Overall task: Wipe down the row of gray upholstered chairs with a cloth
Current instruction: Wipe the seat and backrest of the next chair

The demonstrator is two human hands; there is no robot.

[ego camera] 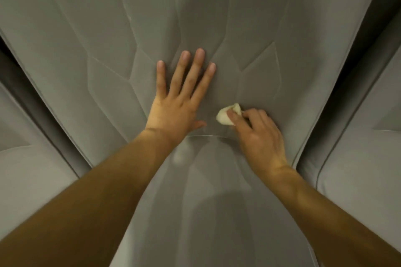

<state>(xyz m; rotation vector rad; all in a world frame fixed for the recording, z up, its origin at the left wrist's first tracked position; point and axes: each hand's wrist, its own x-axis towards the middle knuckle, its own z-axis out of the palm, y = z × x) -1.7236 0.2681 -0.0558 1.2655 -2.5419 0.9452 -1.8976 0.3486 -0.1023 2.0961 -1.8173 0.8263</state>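
Cream cloth [225, 116], bunched into a small wad, sits low on the backrest [217, 17] of the middle gray chair, just above the seam [206, 135] where the back meets the seat [212, 212]. The right hand [260, 134] grips it, with curled fingers pinching the wad against the fabric. Just beside it, the left hand [178, 104] lies open and flat on the backrest, fingers spread and pointing up.

The step in hand looks like wiping the lower back panel. To do it well, the cloth would likely work better opened out a little so more of it meets the fabric. Strokes should probably follow the stitched lines and run into the seam, where dirt tends to collect. The flat hand can hold the padding taut so the fabric does not ripple under the cloth. A pale blurred patch [182, 156] shows on the seat below the left wrist; whether it is a mark or only light cannot be told.

A neighbouring chair on the left [28, 169] and another on the right [364, 169] flank this one, each set apart by a dark gap.
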